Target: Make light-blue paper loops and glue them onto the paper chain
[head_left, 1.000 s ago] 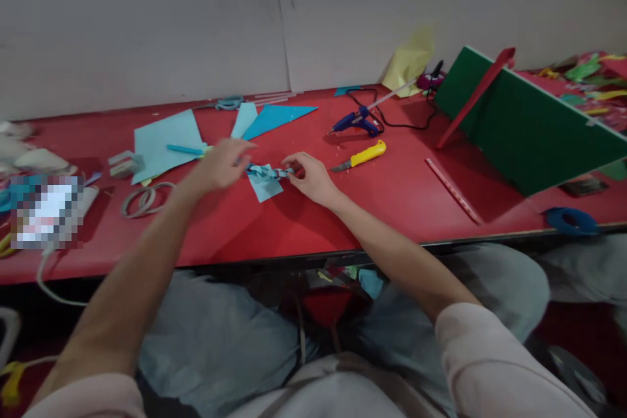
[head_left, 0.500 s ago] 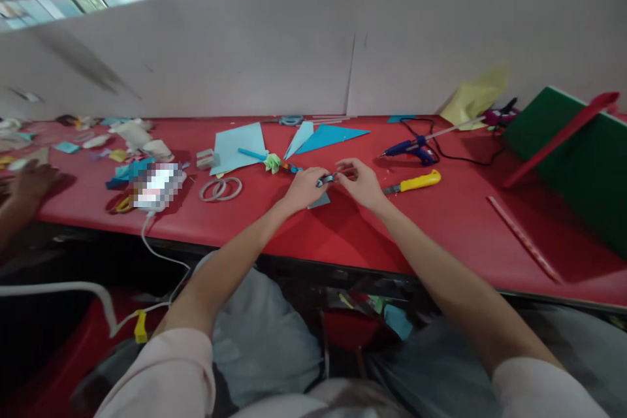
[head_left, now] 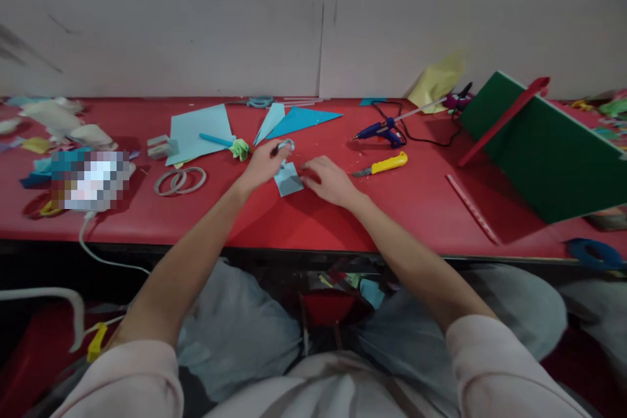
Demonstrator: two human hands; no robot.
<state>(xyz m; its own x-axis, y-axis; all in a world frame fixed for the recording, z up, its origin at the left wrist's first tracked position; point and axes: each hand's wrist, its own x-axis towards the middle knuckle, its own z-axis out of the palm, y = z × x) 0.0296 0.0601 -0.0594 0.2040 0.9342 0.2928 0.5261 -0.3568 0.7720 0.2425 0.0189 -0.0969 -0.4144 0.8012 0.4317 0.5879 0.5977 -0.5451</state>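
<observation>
My left hand is closed around a small curled light-blue piece, perhaps paper; the fingers partly cover it. Just below, a small light-blue paper square lies on the red table. My right hand is at the square's right edge, fingers bent and a little apart, with nothing visible in them. Close to the left hand's far side rest a pale green paper flower and a rolled blue paper stick.
A yellow utility knife and a blue glue gun lie to the right, before a green board. Scissors, blue paper sheets and tape rings are behind and left. A lit phone lies far left.
My hands, close together at the small blue piece before, are now apart. The right has come away from it, and more of the paper square shows. The view has turned right.
</observation>
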